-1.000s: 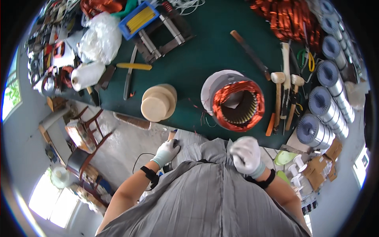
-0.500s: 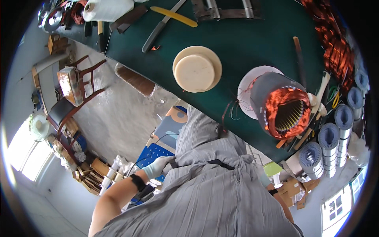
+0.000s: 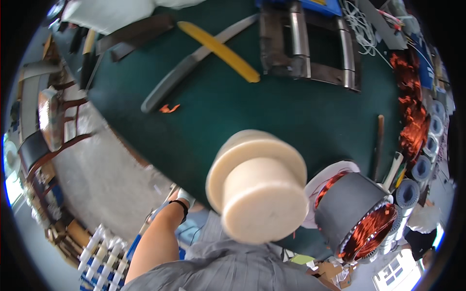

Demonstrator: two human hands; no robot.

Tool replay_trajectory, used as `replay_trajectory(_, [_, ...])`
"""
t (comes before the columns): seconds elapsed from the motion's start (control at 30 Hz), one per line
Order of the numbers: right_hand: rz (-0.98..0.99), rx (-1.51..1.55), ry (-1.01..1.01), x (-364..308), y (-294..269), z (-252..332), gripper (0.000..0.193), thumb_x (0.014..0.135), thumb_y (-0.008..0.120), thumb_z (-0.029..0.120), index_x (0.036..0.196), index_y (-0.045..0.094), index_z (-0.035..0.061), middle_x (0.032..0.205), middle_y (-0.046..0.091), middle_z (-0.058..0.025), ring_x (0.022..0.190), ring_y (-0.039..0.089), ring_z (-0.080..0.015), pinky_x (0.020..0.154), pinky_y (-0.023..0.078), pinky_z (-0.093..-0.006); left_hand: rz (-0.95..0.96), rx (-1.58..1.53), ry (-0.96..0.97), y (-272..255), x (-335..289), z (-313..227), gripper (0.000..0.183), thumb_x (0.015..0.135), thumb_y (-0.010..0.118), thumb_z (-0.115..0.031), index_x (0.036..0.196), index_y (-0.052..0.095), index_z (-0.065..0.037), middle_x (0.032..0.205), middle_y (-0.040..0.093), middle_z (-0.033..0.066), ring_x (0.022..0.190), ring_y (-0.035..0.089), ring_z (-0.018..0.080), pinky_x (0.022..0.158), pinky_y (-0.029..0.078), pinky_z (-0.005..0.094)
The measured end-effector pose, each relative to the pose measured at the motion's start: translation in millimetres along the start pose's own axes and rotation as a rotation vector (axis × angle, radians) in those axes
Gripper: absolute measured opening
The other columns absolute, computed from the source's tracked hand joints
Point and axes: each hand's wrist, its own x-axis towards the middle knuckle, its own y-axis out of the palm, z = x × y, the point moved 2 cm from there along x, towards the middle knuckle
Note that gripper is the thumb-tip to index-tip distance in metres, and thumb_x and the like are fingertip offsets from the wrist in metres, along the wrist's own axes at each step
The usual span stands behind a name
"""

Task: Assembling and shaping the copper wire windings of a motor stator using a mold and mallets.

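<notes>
Low at the left, my left hand in a pale glove shows only in part beside the edge of the green table; its fingers are hidden. My right hand is out of view. Right in front of me on the table stands a cream, stepped round block, wide at the base and narrower on top. No hand visibly touches it. To its right a grey motor stator with copper windings sits tilted on a pale disc.
A grey-handled blade crosses a yellow strip. Behind stands a dark metal frame with steel rollers. Copper wire coils lie along the right, near a wooden stick and several slotted metal cores. Chairs stand at left.
My view has come closer to the table, so the cream block looks larger and lower. My left hand has gone from beside my lap toward the table edge; my right hand has left view.
</notes>
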Motion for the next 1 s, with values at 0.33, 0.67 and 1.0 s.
replay_trajectory(0.33, [-0.049, 0.176, -0.097, 34.7, 62.0, -14.5, 0.037, 0.099, 0.058, 0.033, 0.116, 0.067, 0.0008, 0.105, 0.072, -0.0226, 0.099, 0.069, -0.0413, 0.086, 0.053, -0.0442, 0.111, -0.145, -0.056, -100.4, 33.6, 30.9, 0.059, 0.093, 0.061, -0.032, 0.148, 0.053, -0.012, 0.153, 0.051, 0.0160, 0.142, 0.047, 0.0307, 0.120, 0.033, 0.0438])
replay_trajectory(0.67, [-0.154, 0.337, -0.279, 83.0, 160.7, -21.9, 0.038, 0.099, 0.058, 0.033, 0.117, 0.068, 0.0014, 0.107, 0.072, -0.0224, 0.100, 0.069, -0.0411, 0.088, 0.053, -0.0441, 0.027, -0.464, -0.014, -193.3, -96.4, 95.7, 0.060, 0.091, 0.062, -0.033, 0.148, 0.053, -0.014, 0.150, 0.054, 0.0173, 0.139, 0.050, 0.0311, 0.117, 0.037, 0.0433])
replay_trajectory(1.0, [-0.373, 0.327, -0.456, 99.4, 210.5, -2.0, 0.039, 0.099, 0.058, 0.034, 0.118, 0.068, 0.0020, 0.109, 0.072, -0.0223, 0.100, 0.069, -0.0409, 0.089, 0.053, -0.0441, 0.285, -0.503, -0.120, -105.4, -264.0, 224.3, 0.061, 0.089, 0.062, -0.033, 0.147, 0.054, -0.016, 0.147, 0.056, 0.0187, 0.136, 0.053, 0.0316, 0.115, 0.040, 0.0428])
